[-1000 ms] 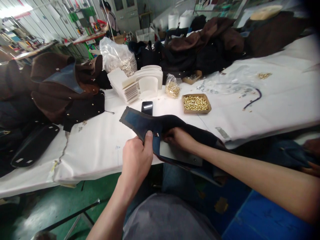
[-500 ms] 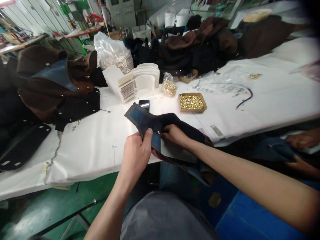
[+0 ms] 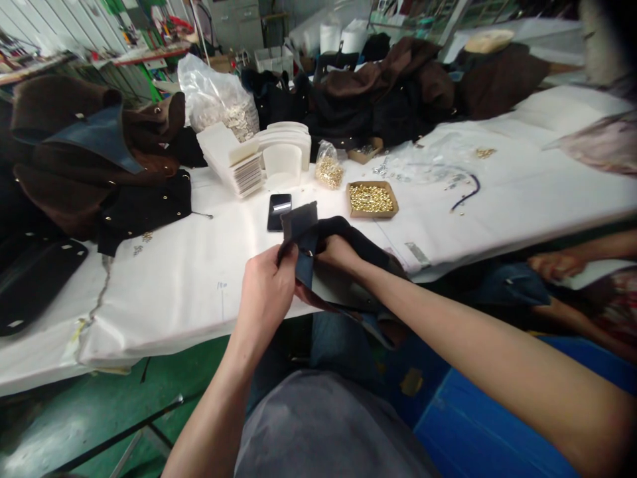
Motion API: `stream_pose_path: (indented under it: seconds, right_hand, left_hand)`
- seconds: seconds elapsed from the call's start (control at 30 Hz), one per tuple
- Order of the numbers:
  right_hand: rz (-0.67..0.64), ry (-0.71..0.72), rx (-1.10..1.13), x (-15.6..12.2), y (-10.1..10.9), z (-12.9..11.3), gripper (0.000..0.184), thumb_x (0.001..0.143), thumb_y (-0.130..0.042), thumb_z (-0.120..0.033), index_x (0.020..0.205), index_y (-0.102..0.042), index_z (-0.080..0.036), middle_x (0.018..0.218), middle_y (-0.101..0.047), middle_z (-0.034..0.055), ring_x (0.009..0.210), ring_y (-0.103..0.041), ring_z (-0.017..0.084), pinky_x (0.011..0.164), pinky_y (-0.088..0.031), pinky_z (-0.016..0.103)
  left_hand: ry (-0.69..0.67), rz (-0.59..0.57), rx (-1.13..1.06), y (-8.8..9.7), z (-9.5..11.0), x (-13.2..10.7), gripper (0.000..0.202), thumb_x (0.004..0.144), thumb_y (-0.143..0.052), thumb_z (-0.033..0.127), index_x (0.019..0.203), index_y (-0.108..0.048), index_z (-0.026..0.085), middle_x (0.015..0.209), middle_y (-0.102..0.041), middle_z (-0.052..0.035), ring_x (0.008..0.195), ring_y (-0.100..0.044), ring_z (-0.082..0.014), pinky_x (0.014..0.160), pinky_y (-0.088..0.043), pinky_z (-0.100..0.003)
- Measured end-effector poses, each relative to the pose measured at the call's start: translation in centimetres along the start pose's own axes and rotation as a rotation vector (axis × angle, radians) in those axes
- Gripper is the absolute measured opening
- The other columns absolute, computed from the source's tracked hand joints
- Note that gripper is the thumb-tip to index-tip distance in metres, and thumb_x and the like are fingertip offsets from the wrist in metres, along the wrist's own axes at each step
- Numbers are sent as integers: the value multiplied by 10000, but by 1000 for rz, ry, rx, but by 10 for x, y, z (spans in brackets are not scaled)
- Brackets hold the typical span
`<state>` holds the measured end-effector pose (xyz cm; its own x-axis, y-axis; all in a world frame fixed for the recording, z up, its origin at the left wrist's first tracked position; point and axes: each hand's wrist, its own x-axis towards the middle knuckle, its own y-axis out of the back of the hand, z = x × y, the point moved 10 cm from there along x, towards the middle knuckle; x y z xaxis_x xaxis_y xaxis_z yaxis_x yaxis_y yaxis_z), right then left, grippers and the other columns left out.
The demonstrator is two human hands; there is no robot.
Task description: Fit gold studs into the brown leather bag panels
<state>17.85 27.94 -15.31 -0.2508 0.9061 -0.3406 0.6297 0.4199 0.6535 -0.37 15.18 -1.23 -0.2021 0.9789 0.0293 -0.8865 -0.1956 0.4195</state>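
A dark blue and brown fabric piece (image 3: 344, 232), perhaps part of a bag, is held over the front edge of the white table. My left hand (image 3: 271, 282) is closed on its dark strap-like flap (image 3: 301, 224), thumb on top. Beside it my right hand (image 3: 338, 255) is closed on the inner side of the piece, its fingertips partly hidden by the cloth. Between the hands a small shiny metal bit (image 3: 309, 252) shows on the blue part. Below, the lower part of the piece hangs off the table edge.
On the white table (image 3: 169, 285) are a phone (image 3: 279, 212), a box of gold fittings (image 3: 371, 199), a bag of fittings (image 3: 329, 166) and white card pieces (image 3: 283, 162). Dark bags (image 3: 144, 206) lie at left. A co-worker's hand (image 3: 557, 264) is at right.
The flap in my left hand has swung from pointing left to standing up, uncovering the phone. My right hand keeps its hold. The view has shifted slightly.
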Motion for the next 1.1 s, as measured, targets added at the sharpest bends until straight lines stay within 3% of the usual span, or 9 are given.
stream_pose_path:
  seconds: [0.17,0.27,0.43,0.73,0.93,1.1]
  right_hand:
    - [-19,-61,-36,2,-2,2,185,909,-922,-267,888,-895,-85,827,-809,115,761,-731,231,602,-434,289]
    - [-34,-81,-47,3,-4,0,162,897,-920,-257,880,-894,-98,822,-798,109,752,-723,231,606,-456,287]
    - [-76,-70,-40,2,-6,-4,122,908,-895,-219,951,-912,-106,844,-808,95,738,-709,213,656,-509,292]
    - [-58,-66,15,-2,-7,-3,197,966,-889,-277,1048,-928,-102,925,-841,101,818,-740,219,657,-498,267]
    - [-86,-57,21,9,-11,4,178,934,-913,-271,954,-913,-95,876,-820,87,740,-658,180,651,-502,270]
    - [-85,-59,3,14,-13,6,189,935,-927,-299,967,-913,-114,888,-827,92,762,-695,201,672,-527,272]
  left_hand:
    - [117,-31,-163,2,-30,7,551,1091,-661,591,677,-670,228,639,-740,-65,644,-737,-258,612,-528,-342]
    - [160,-26,-195,3,-38,8,577,1058,-696,641,654,-661,230,612,-729,-77,633,-736,-258,615,-560,-338]
    - [143,-25,-203,2,-36,10,558,1058,-687,636,687,-693,219,647,-765,-88,638,-751,-253,616,-572,-328]
    - [123,-14,-216,1,-35,13,543,1064,-707,614,717,-741,198,634,-761,-78,616,-745,-246,598,-576,-322]
    - [142,-67,-359,-6,-35,12,469,1053,-720,577,793,-762,189,698,-811,-82,604,-769,-242,600,-625,-324]
    - [163,-80,-406,-7,-37,14,451,1031,-742,574,830,-785,173,721,-827,-93,601,-766,-230,593,-621,-312]
